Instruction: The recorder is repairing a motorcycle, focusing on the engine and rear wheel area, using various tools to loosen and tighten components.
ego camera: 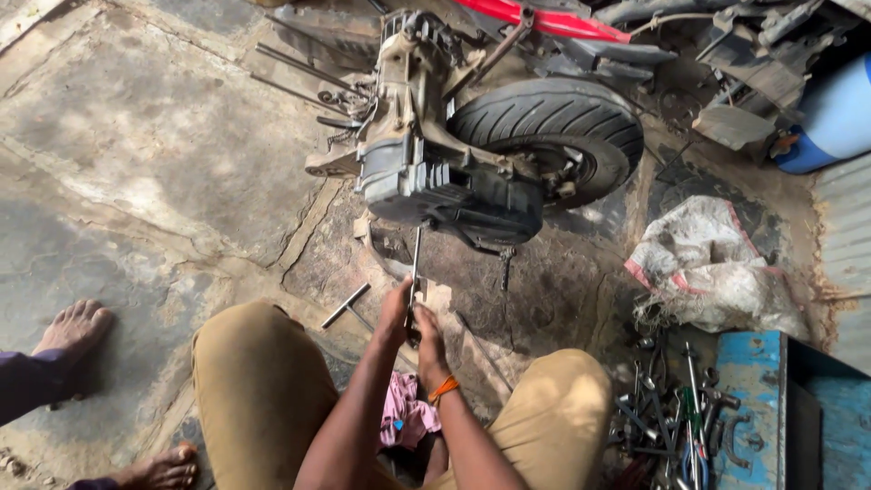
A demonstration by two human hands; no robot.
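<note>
A scooter engine block [426, 172] with its rear tyre [553, 127] lies on the ground ahead of my knees. A long metal T-handle wrench [416, 263] runs from the underside of the engine down to my hands. My left hand [395, 313] and my right hand [425, 325] are both closed around its lower end, close together. An orange band sits on my right wrist.
Another T-handle tool [346, 305] lies on the concrete to the left of my hands. Several long rods [299, 77] lie left of the engine. A pile of hand tools [671, 417] sits beside a blue metal box [789, 408] at right. Another person's bare feet [77, 328] are at left. A pink rag [406, 416] lies between my legs.
</note>
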